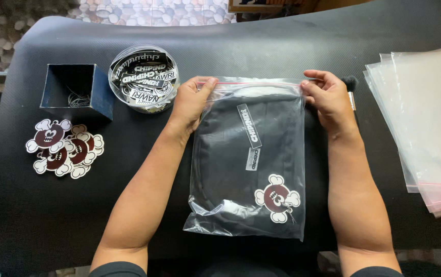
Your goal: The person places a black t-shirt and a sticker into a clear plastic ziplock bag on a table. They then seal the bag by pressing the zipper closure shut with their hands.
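Zip bag (248, 159) with folded black clothing inside lies flat mid-desk, a narrow black-and-white strip label and a maroon-and-white bone-shaped sticker on its front. Left hand (189, 102) pinches the top left corner of the seal and right hand (328, 100) pinches the top right, both closed on the red-lined strip. Risk as I see it: the fabric bulges near the top, so the zip could stay partly open or trap air. Going left to right: a pile of the same cartoon stickers (64, 149), a dark blue open box (77, 90), a clear round tub of black-and-white labels (143, 77), then a stack of empty clear bags (425, 128) far right on the black desk (282, 46).
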